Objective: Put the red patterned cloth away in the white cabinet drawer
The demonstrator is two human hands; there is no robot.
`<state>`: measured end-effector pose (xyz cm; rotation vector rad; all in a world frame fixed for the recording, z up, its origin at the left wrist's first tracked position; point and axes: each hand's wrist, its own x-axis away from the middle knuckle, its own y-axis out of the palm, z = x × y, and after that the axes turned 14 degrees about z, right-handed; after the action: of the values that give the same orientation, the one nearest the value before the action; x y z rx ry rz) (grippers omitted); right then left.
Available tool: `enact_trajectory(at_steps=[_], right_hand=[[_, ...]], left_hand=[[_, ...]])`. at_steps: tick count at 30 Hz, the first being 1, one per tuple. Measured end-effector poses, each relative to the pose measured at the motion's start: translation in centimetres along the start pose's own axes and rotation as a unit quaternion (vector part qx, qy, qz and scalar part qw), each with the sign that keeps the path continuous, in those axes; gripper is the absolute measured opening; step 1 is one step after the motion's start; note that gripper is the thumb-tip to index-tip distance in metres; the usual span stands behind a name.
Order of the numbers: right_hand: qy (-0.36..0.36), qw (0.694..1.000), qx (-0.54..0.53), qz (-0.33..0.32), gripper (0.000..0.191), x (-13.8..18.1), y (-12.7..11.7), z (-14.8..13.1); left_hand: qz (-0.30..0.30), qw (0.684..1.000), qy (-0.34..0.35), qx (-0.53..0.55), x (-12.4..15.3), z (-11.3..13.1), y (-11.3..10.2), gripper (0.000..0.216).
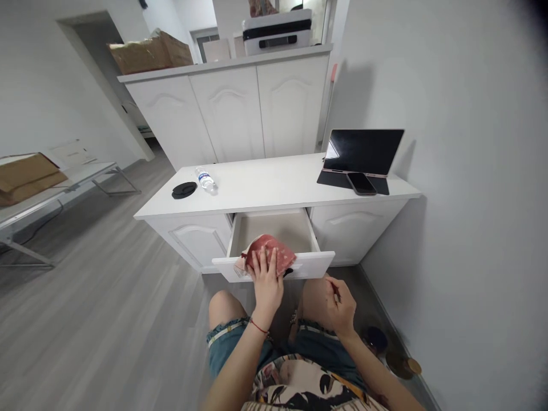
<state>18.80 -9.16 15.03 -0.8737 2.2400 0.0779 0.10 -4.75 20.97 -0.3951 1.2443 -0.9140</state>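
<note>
A white drawer (308, 264) stands pulled out from the middle of a white cabinet, and its visible inside is bare. Over its front panel drapes a red-and-pink patterned cloth (274, 251). My left hand (266, 282) presses this cloth against the panel's top edge, fingers a little apart on the fabric. Part of a dark handle (288, 272) shows beneath the cloth. Above my right knee, to the right of the drawer front, my right hand (341, 303) is loosely curled, with no object visible in it.
On the cabinet top (265, 182) are a plastic bottle (206, 179), a black round item (184, 190), a propped tablet (363, 150) and a phone (361, 184). A wall (471, 228) rises on the right. Jar-like containers (398, 364) stand on the floor by it.
</note>
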Motion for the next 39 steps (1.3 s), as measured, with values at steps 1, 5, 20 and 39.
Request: enact_trajectory(at_steps=[1, 5, 20, 39], right_hand=[[-0.006, 1.0, -0.002, 0.006, 0.018, 0.2, -0.2, -0.2], [-0.028, 0.999, 0.009, 0.028, 0.018, 1.5, -0.8, -0.7], [-0.016, 0.998, 0.045, 0.037, 0.02, 1.3, -2.8, -0.3], [-0.207, 0.965, 0.121, -0.105, 0.033, -6.7, 3.4, -0.9]], left_hand=[[-0.007, 1.0, 0.01, 0.004, 0.1, 0.9, 0.3, 0.064], [-0.041, 0.997, 0.058, 0.03, 0.6, 4.2, 1.4, 0.069], [-0.125, 0.963, 0.223, 0.088, 1.9, 2.6, 4.4, 0.059], [-0.073, 0.985, 0.152, -0.033, 1.8, -9.4, -0.7, 0.059]])
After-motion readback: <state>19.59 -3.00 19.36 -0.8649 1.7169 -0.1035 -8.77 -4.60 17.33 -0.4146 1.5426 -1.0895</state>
